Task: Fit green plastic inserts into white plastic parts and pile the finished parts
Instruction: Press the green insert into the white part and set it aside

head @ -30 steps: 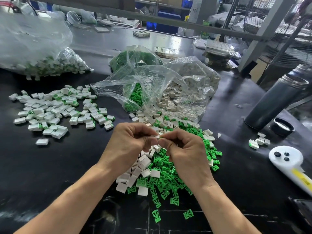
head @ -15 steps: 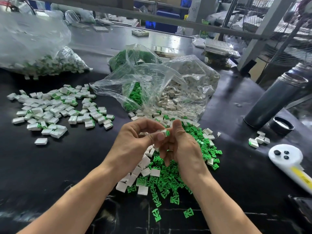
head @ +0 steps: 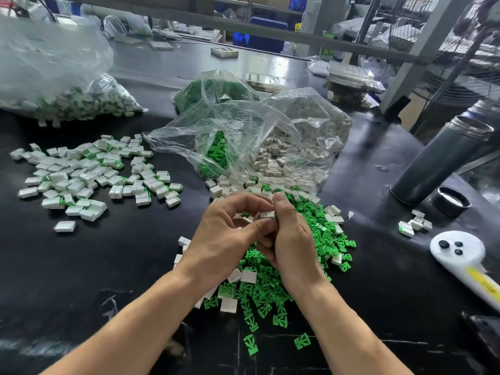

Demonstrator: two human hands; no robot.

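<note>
A small white plastic part sits pinched between the two hands, held above the loose heap on the black table. The left hand curls its fingers over the part from the left, thumb tip pressed up under it, and the right hand closes on it from the right with the thumb raised straight along the part's right end; a sliver of green shows at that end, though whether an insert is fully seated cannot be told. Both grips are narrow, fingers tight round the one piece. Directly beneath and just beyond the hands lies the mixed heap of green inserts and unfilled white parts, the green ones spreading toward the right of the grip and down toward the wrists, with two stray inserts lying apart nearer the viewer. Just behind the grip an open clear plastic bag spills more green and white pieces onto the heap. Well to the left of the grip lies the spread pile of finished parts, white with green edges showing, one single piece lying apart at its near edge. Farther left and back, a large clear bag of finished parts rests on the table. To the right of the grip stand a dark metal flask tilted in the wide-angle view, its black cap just beside its base, a small cluster of white parts near that, and a white handheld device with dark buttons nearest the right edge.
</note>
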